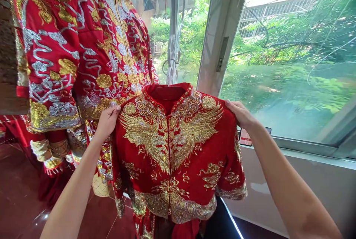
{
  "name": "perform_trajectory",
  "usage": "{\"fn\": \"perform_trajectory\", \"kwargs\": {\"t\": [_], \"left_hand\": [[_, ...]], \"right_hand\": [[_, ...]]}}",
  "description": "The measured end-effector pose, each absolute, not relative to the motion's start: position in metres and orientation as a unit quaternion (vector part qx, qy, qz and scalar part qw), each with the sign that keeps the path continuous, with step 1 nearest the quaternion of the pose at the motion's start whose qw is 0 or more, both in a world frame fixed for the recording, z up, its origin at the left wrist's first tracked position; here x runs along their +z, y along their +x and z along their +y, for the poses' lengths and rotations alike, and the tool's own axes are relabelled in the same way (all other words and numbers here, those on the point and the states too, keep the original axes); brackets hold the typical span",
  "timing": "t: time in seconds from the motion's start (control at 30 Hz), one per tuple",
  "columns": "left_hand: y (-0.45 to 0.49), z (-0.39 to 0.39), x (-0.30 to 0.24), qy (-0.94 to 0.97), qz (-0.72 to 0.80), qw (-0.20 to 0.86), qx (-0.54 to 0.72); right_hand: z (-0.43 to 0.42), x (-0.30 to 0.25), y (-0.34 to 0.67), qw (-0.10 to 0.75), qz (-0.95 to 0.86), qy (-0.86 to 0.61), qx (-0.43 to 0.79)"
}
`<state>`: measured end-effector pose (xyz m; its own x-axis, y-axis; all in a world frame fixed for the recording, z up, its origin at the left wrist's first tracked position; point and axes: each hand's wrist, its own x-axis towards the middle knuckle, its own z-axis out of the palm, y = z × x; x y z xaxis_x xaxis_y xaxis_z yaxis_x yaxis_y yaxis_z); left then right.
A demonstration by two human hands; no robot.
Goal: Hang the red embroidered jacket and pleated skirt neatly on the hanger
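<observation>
Red jacket [179, 153] hangs below the white hook [172, 72]; left hand [108, 121] and right hand [241, 113] each grip a shoulder edge; uneven pulling could snag its gold embroidery [148, 131] on the adjacent robe [93, 59].

Hanging fixture [172, 59], white: above and between the left hand [108, 121] and right hand [241, 114]; short red jacket [183, 172], gold-embroidered, suspended directly below, attachment hidden at collar.
Window sill [308, 155], pale: beyond and below the right-hand grip; bears one small flat item [246, 137], dark-edged, partly behind the right forearm.
Floor [16, 183], glossy dark red tile: below both grips; dark red cloth [50, 190] low beneath left-hand grip, floor contact unclear.
</observation>
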<state>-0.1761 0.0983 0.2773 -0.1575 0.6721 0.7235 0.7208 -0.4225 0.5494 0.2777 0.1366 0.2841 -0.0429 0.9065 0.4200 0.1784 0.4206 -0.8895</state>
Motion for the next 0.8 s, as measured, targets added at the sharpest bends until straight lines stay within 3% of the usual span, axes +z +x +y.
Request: {"fn": "perform_trajectory", "kwargs": {"t": [0.1, 0.17, 0.27, 0.33, 0.47, 0.6, 0.8], "left_hand": [[-0.181, 0.102, 0.271, -0.638, -0.546, -0.030, -0.542], [-0.179, 0.099, 0.267, -0.630, -0.553, -0.020, -0.544], [-0.162, 0.087, 0.263, -0.602, -0.554, 0.097, -0.566], [-0.143, 0.077, 0.262, -0.575, -0.540, 0.208, -0.579], [-0.107, 0.068, 0.266, -0.572, -0.523, 0.314, -0.549], [-0.095, 0.066, 0.270, -0.591, -0.532, 0.304, -0.525], [-0.105, 0.064, 0.267, -0.623, -0.529, 0.259, -0.515]], "right_hand": [[0.139, 0.283, 0.277, 0.536, -0.657, -0.446, 0.287], [0.128, 0.277, 0.264, 0.606, -0.622, -0.479, 0.126], [0.093, 0.259, 0.218, 0.734, -0.469, -0.479, -0.106], [0.068, 0.246, 0.174, 0.768, -0.463, -0.437, -0.066], [0.047, 0.233, 0.100, 0.693, -0.598, -0.388, 0.107], [0.064, 0.235, 0.072, 0.624, -0.675, -0.381, 0.101], [0.076, 0.238, 0.069, 0.626, -0.666, -0.400, 0.067]]}}
